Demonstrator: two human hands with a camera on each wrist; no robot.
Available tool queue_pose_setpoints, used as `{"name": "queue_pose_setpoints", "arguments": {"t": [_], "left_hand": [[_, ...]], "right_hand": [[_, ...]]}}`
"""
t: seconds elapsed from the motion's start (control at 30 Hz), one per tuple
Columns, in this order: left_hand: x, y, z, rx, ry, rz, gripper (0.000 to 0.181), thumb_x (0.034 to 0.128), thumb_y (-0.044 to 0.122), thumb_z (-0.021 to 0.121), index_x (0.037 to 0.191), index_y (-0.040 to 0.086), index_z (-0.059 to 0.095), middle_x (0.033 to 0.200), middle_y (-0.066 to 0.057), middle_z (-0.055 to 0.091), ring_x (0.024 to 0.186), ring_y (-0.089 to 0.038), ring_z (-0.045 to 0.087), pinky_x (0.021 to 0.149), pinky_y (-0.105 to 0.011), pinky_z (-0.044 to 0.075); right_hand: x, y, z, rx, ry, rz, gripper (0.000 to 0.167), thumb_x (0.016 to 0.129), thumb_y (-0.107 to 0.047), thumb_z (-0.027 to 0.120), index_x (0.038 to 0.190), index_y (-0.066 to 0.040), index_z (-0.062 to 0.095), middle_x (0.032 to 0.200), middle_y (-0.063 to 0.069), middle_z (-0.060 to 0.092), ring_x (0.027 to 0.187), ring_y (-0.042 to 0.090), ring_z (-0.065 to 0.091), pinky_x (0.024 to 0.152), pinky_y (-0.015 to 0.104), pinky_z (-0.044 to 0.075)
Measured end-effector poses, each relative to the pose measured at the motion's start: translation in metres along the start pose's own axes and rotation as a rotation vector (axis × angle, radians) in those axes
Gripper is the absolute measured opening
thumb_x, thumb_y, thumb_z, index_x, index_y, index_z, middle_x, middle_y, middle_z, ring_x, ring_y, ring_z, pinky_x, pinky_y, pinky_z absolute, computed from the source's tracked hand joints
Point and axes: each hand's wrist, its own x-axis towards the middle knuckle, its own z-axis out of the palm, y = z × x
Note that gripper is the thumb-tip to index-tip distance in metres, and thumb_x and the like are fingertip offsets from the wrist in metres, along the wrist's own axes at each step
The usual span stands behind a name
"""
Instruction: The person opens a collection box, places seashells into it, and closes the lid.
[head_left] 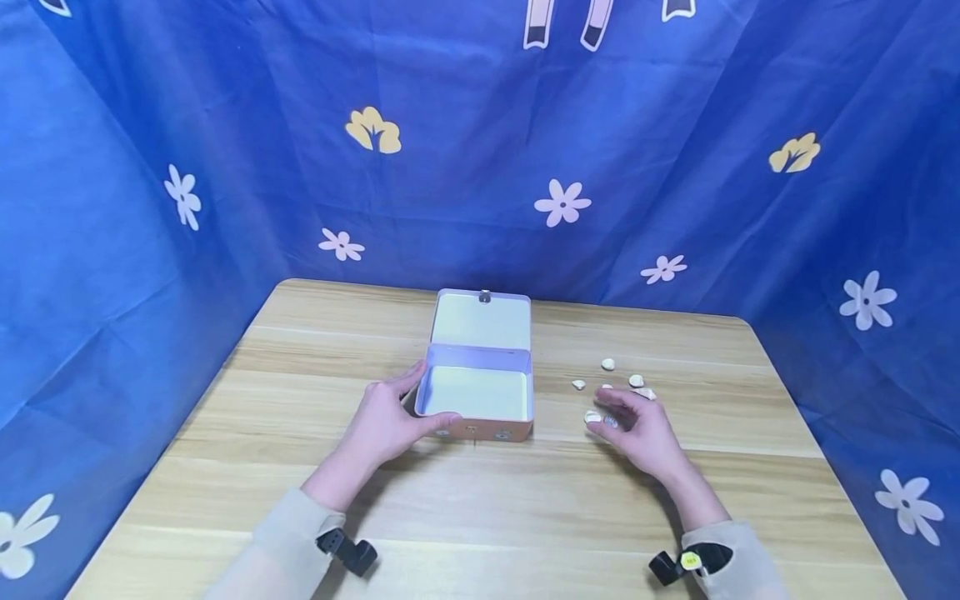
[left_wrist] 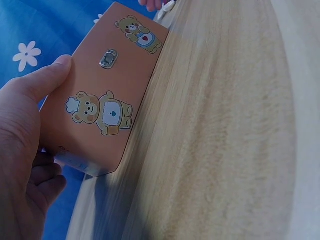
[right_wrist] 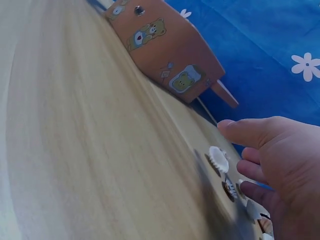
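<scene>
My left hand (head_left: 382, 421) grips the left front corner of a small orange tin box (head_left: 491, 432), thumb along the front rim, other fingers at the left side. Its hinged lid (head_left: 482, 321) stands raised at the back, and the white inside holds nothing. Bear pictures and a metal clasp mark the front in the left wrist view. To the right, my right hand (head_left: 647, 433) hovers with loosely bent fingers over several small white seashells, its thumb apart from the fingers. A ribbed shell (right_wrist: 218, 159) lies below the thumb; some others are partly hidden behind the hand.
The wooden tabletop (head_left: 525, 517) runs under both arms. Blue cloth (head_left: 465, 217) with flowers hangs behind and beside it. Two loose shells, one farther back (head_left: 608, 364) and one nearer the box (head_left: 579, 384), lie between the box and the right edge.
</scene>
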Motion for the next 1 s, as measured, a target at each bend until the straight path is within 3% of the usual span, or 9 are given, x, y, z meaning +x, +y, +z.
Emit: {"name": "queue_pose_setpoints", "arguments": {"t": [0.1, 0.3, 0.4, 0.53, 0.63, 0.73, 0.8, 0.9, 1.0], "left_hand": [[0.0, 0.001, 0.0, 0.006, 0.002, 0.0, 0.115, 0.0692, 0.074, 0.087, 0.152, 0.001, 0.053, 0.152, -0.011, 0.053, 0.04, -0.003, 0.024, 0.075, -0.036, 0.056], [-0.001, 0.001, -0.001, 0.015, 0.009, -0.002, 0.115, 0.0699, 0.075, 0.086, 0.152, 0.002, 0.054, 0.149, -0.018, 0.056, 0.042, -0.01, 0.04, 0.058, -0.037, 0.053], [-0.001, 0.001, -0.001, 0.009, 0.02, 0.006, 0.115, 0.0688, 0.075, 0.086, 0.152, 0.002, 0.054, 0.151, -0.013, 0.054, 0.083, -0.027, 0.075, 0.089, -0.042, 0.061], [-0.001, 0.002, 0.0, -0.006, 0.023, 0.011, 0.116, 0.068, 0.074, 0.088, 0.152, 0.002, 0.054, 0.152, -0.01, 0.053, 0.138, -0.038, 0.052, 0.114, -0.049, 0.044], [-0.002, 0.002, 0.001, -0.006, 0.02, 0.006, 0.116, 0.0686, 0.074, 0.088, 0.153, 0.002, 0.053, 0.152, -0.011, 0.053, 0.131, -0.039, 0.06, 0.113, -0.049, 0.046], [-0.003, 0.003, 0.0, 0.0, 0.022, -0.002, 0.115, 0.0693, 0.073, 0.088, 0.153, 0.003, 0.053, 0.152, -0.012, 0.053, 0.096, -0.035, 0.072, 0.104, -0.046, 0.053], [-0.003, 0.003, 0.0, 0.005, 0.022, -0.004, 0.114, 0.0697, 0.073, 0.088, 0.153, 0.003, 0.053, 0.152, -0.012, 0.053, 0.073, -0.027, 0.063, 0.096, -0.043, 0.054], [-0.003, 0.002, 0.001, 0.011, 0.025, 0.004, 0.113, 0.0703, 0.072, 0.088, 0.153, 0.003, 0.053, 0.152, -0.011, 0.053, 0.069, -0.021, 0.057, 0.092, -0.041, 0.054], [-0.003, 0.0, 0.002, 0.004, 0.03, 0.021, 0.113, 0.0706, 0.071, 0.089, 0.152, 0.002, 0.053, 0.151, -0.011, 0.054, 0.092, -0.028, 0.071, 0.098, -0.043, 0.055]], "right_hand": [[0.0, 0.002, 0.001, -0.029, -0.005, -0.006, 0.052, 0.08, -0.006, 0.094, 0.125, 0.007, 0.071, 0.121, 0.018, 0.075, 0.109, 0.034, 0.073, 0.098, 0.033, 0.057], [0.003, 0.009, 0.002, -0.072, -0.009, -0.036, 0.047, 0.078, -0.008, 0.095, 0.118, 0.005, 0.075, 0.113, 0.012, 0.077, 0.101, 0.029, 0.075, 0.091, 0.036, 0.06], [0.003, 0.011, 0.002, -0.108, -0.009, -0.057, 0.044, 0.078, -0.008, 0.095, 0.116, 0.002, 0.077, 0.111, 0.009, 0.078, 0.099, 0.026, 0.074, 0.089, 0.033, 0.061], [0.003, 0.013, 0.002, -0.182, -0.006, -0.094, 0.042, 0.078, -0.01, 0.095, 0.115, 0.001, 0.078, 0.111, 0.006, 0.077, 0.103, 0.025, 0.072, 0.091, 0.024, 0.057], [0.003, 0.015, 0.002, -0.244, -0.008, -0.129, 0.042, 0.079, -0.013, 0.095, 0.115, 0.0, 0.078, 0.113, 0.005, 0.076, 0.11, 0.026, 0.069, 0.098, 0.025, 0.052], [0.004, 0.017, 0.003, -0.285, -0.023, -0.148, 0.039, 0.081, -0.015, 0.094, 0.114, -0.001, 0.079, 0.113, 0.003, 0.074, 0.113, 0.027, 0.067, 0.101, 0.031, 0.048], [0.004, 0.017, 0.003, -0.302, -0.038, -0.149, 0.035, 0.084, -0.016, 0.092, 0.113, -0.002, 0.079, 0.113, 0.001, 0.072, 0.112, 0.026, 0.066, 0.101, 0.035, 0.048], [0.004, 0.019, 0.004, -0.316, -0.062, -0.148, 0.029, 0.087, -0.018, 0.09, 0.111, -0.004, 0.08, 0.113, 0.0, 0.068, 0.11, 0.023, 0.064, 0.096, 0.04, 0.051], [0.004, 0.02, 0.004, -0.318, -0.075, -0.145, 0.025, 0.089, -0.018, 0.088, 0.109, -0.005, 0.08, 0.113, 0.0, 0.066, 0.11, 0.022, 0.063, 0.095, 0.043, 0.052]]}}
